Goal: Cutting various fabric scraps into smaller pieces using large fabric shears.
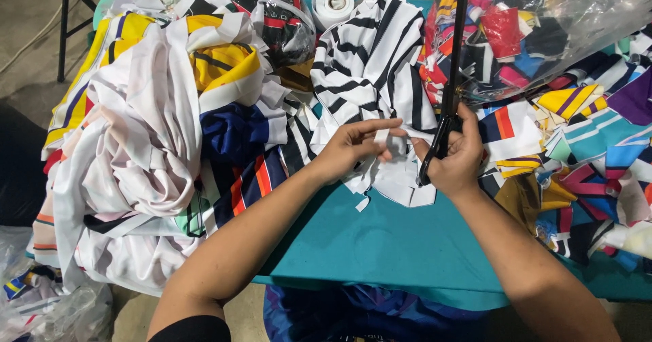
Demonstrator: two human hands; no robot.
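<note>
Black-and-white striped fabric (370,63) lies on a teal table (387,240) beside a white tape roll (333,2).

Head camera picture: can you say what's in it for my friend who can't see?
Two bare hands work over a teal table: the left hand pinches a white fabric strip, and the right hand grips black scissors. Piles of colourful striped cloth surround them.

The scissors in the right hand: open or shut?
Shut, as far as shows: the scissors stand upright as one dark line, no gap between blades, handles in the right hand. Left hand pinches a white strip.
</note>
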